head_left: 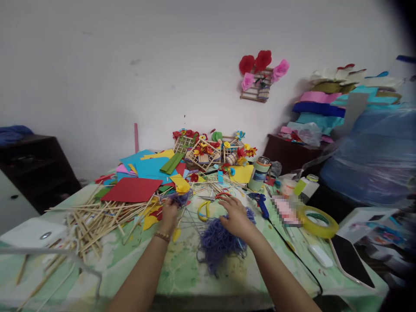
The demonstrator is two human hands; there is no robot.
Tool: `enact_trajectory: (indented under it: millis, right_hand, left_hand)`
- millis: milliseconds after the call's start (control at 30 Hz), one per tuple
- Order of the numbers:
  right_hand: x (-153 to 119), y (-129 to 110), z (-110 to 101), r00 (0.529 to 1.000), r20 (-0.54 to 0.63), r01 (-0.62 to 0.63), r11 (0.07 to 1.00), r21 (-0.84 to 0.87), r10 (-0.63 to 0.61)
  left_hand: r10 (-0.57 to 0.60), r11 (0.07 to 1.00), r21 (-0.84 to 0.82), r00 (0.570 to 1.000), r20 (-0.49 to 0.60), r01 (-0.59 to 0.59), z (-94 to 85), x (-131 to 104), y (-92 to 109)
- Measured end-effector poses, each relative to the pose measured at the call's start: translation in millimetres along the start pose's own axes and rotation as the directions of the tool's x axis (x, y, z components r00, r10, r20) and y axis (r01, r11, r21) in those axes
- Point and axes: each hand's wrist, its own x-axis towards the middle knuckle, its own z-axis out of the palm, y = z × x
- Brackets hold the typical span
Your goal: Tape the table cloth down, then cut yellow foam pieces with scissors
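My left hand [169,213] is closed round a small bunch of purple yarn [182,199], beside a yellow paper flower [180,183]. Loose strands run from there across the table to a big tangled pile of purple yarn [214,242]. My right hand [236,217] lies over the upper right of that pile, its fingers apart and curved; the palm side is hidden. Just beyond my fingertips are scissors with red handles [223,195]. Between my hands lies a tool with yellow handles [203,211].
Thin wooden sticks [91,225] and red card [131,190] spread at left. Small lattice frames with paper flowers [203,152] stand at the back. On the right are a thermos [260,174], a blue glue gun [260,203] with its cord, yellow tape [318,222] and a phone [352,260].
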Motion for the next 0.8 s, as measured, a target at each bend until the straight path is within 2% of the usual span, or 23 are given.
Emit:
enact_trajectory:
  millis: [33,100,133,200,300,400,600,800]
  right_hand:
    - [6.8,-6.1,3.9,0.999,0.006,0.038,0.987,0.157,-0.04]
    - [21.4,-18.0,18.0,0.995,0.048,0.054,0.89,0.452,-0.085]
    - [28.9,-23.8,27.5,0.993,0.073,0.036,0.831,0.555,-0.091]
    - [44.0,-35.2,48.0,0.992,0.097,-0.002,0.754,0.657,-0.083]
    - [65.8,-50.0,71.7,0.998,0.042,-0.003,0.686,0.727,-0.04]
    - [83.1,-59.7,80.6,0.999,-0.035,0.036,0.639,0.768,-0.013]
    - [97.7,-62.7,75.6,0.993,-0.117,0.116,0.563,0.818,-0.034]
    - [99.2,-56.6,62.1,0.983,-0.179,0.129,0.531,0.838,0.044]
  left_hand:
    - [0.01,1.0,0.003,1.0,-0.001,-0.01,-0.4,-0.1,-0.4]
    - [0.03,1.0,0.003,1.0,0.001,-0.03,-0.6,-1.3,0.2]
    - [0.04,0.999,0.002,0.999,0.003,-0.04,-0.4,-2.6,1.1]
    - [0.056,0.998,0.005,0.998,0.009,-0.056,0.3,-6.4,3.9]
    - [0.064,0.998,0.026,0.998,0.024,-0.064,2.5,-13.3,9.1]
    - [0.063,0.996,0.061,0.997,0.046,-0.066,5.0,-18.7,13.5]
    - [0.035,0.991,0.131,0.998,0.056,-0.042,4.7,-19.1,17.0]
    - [-0.049,0.991,0.133,0.991,0.128,0.031,0.1,-21.4,17.4]
